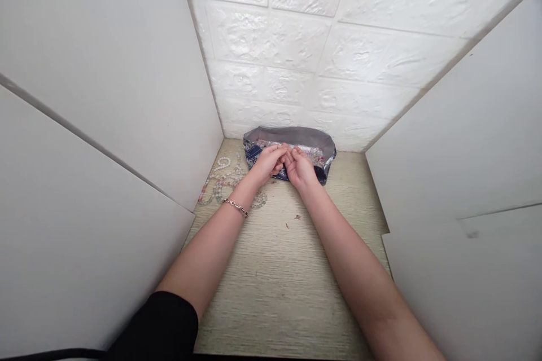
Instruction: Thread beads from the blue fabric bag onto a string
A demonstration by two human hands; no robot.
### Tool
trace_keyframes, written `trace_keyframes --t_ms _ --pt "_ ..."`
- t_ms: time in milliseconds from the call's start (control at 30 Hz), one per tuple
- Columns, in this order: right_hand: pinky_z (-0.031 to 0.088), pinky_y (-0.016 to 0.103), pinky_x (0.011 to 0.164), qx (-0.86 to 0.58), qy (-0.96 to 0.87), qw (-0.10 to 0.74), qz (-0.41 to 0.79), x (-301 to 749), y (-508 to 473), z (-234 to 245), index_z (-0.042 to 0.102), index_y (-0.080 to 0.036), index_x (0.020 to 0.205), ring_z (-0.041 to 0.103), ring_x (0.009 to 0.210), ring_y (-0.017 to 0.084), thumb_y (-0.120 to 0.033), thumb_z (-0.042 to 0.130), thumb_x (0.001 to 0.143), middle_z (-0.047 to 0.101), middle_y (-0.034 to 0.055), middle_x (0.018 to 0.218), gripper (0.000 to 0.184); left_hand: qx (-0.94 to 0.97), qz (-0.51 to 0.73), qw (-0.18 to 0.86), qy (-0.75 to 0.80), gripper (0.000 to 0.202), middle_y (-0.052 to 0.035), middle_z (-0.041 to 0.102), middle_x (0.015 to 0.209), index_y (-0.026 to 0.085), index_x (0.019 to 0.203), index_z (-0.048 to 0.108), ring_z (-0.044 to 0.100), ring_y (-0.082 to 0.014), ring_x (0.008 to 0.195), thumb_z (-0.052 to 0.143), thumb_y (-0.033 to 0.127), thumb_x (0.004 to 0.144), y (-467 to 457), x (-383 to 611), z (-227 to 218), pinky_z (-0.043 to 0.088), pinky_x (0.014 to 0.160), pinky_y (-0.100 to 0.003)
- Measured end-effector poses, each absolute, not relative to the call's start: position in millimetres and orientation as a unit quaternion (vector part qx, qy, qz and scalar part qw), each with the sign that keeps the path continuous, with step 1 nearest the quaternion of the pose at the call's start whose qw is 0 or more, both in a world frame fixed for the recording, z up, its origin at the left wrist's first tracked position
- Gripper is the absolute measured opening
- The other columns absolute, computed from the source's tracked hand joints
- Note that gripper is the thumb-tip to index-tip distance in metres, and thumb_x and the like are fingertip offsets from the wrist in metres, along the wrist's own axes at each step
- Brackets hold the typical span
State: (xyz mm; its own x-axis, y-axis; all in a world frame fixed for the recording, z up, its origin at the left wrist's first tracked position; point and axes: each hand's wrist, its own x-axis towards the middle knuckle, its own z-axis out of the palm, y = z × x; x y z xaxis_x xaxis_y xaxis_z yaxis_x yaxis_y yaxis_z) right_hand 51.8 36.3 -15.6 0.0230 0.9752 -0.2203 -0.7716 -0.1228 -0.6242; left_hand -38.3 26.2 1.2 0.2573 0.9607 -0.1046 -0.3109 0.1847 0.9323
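Observation:
My left hand (270, 161), with a chain bracelet (235, 207) at its wrist, meets my right hand (298, 166) at the fingertips. Both are over the front edge of a grey-lined, blue-patterned bag (296, 134) with many small, pale and pinkish beads (315, 153) in it. My left thumb and forefinger are pinched together. The right fingers curl inward, their tips pressed close to the left ones. Whatever lies between the fingertips is too small to make out.
Bead strings (220, 185) in white, green and pink lie on the wood-grained surface (275, 282) to the left. Small brown scraps (297, 217) lie nearer me. White panels (127, 67) stand close on both sides, and a white brick-patterned wall (296, 39) closes the back.

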Motion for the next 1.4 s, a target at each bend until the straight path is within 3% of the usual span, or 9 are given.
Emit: trace_keyframes --t_ms 200,500,1400 --pt "0.049 0.023 0.066 -0.288 -0.188 0.621 0.705 57.1 31.7 -13.2 0.044 -0.019 0.079 0.059 0.07 0.008 -0.018 0.033 0.086 0.063 0.0004 0.087 0.012 0.446 0.442 0.676 0.385 0.018 0.0084 0.028 0.044 0.016 0.062 0.04 0.021 0.0004 0.03 0.05 0.023 0.075 22.7 -38.6 5.6 0.01 0.032 -0.015" --pt "0.047 0.023 0.067 -0.259 -0.226 0.574 0.743 62.4 30.0 -12.7 0.048 -0.021 0.094 0.057 0.074 0.008 -0.018 0.027 0.086 0.06 0.0009 0.098 0.022 0.471 0.423 0.637 0.44 0.017 0.0085 0.027 0.038 0.016 0.06 0.043 0.02 -0.0006 0.028 0.051 0.022 0.074 22.7 -34.4 6.4 0.01 0.032 -0.017" --pt "0.047 0.022 0.065 -0.243 -0.215 0.554 0.767 64.6 29.9 -12.9 0.05 -0.019 0.093 0.057 0.072 0.007 -0.02 0.029 0.087 0.062 0.0004 0.094 0.022 0.452 0.437 0.638 0.444 0.016 0.0074 0.026 0.038 0.016 0.058 0.044 0.018 -0.0012 0.027 0.046 0.018 0.074 19.0 -34.1 11.8 0.009 0.031 -0.017"
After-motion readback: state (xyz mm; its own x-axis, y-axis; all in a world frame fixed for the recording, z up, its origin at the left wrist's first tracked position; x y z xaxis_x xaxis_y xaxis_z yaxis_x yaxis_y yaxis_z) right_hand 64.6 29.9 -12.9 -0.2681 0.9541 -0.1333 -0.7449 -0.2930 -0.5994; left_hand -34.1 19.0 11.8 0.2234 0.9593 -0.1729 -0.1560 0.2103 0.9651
